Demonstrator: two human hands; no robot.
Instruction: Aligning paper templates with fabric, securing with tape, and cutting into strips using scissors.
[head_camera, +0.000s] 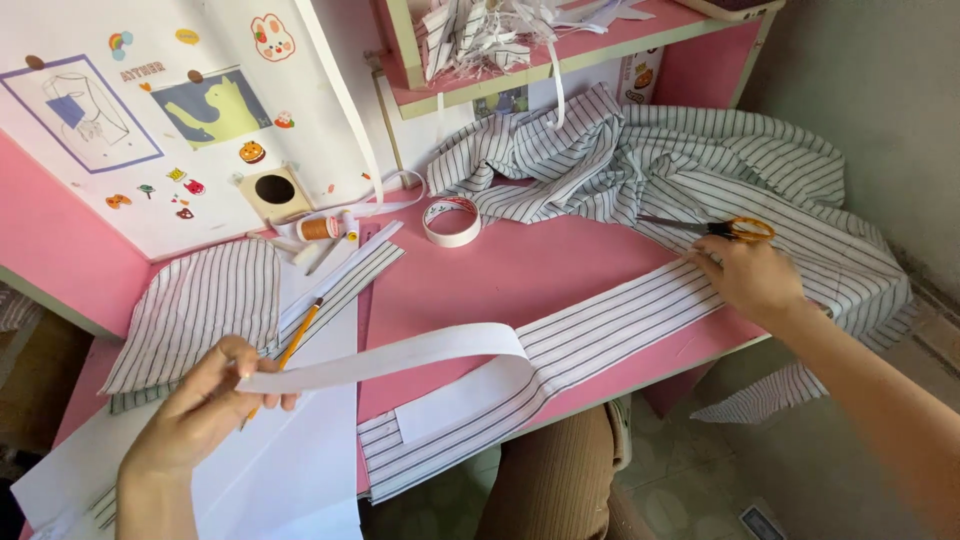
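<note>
Striped band with white backing strip, partly peeled, on pink desk (520, 270).

Nearest you, your left hand (205, 405) pinches the lifted end of the long white paper-like strip (400, 358), thumb and fingers closed on it; its far end seems still attached to the long black-and-white striped fabric band (610, 320) across the desk. Further along that band, your right hand (750, 278) rests loosely curled, beside orange-handled scissors (725, 228); whether it grips them, you cannot tell. Beyond, heaped striped cloth (640, 150).
</note>
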